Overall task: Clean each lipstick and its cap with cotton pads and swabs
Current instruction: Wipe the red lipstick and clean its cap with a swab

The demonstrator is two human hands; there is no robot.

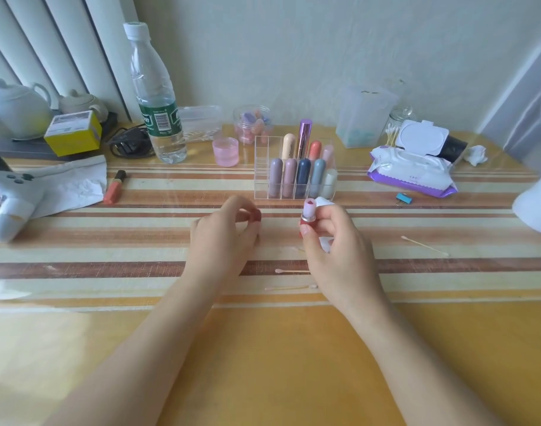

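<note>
Two bare forearms reach in from the bottom edge over the table (263, 358), plain yellow near, striped further out. Near swab (290, 287) lies flat between the wrists. Second swab (292, 271) is just beyond it, one end hidden by the right wrist. Third swab (424, 245) lies well off to the right.

Left hand (224, 232): fingers curled, pinching a red cap (257, 216) at the fingertips, low over the stripes. Right hand (336, 244): clenched round an open lipstick (307, 216), held upright, red base, silver collar, pink bullet on top. White pad (323, 202) sits over the forefinger just beside the bullet; contact cannot be told. Cap and lipstick are apart, with a gap between the hands.

Just behind the hands, a clear organizer (261, 167) holds capped lipsticks standing in its compartments, with a tall purple tube (305, 138) in the back row. Blue binder clip (402, 198) and wipes pack (413, 172), lid flipped up, are to the right. Orange tube (115, 186) lies flat to the left. Further back: pink jar (225, 151), water bottle (157, 96), sponge jar (252, 124), swab jar (396, 127), yellow box (74, 133) and teapot (14, 109) by the wall.
</note>
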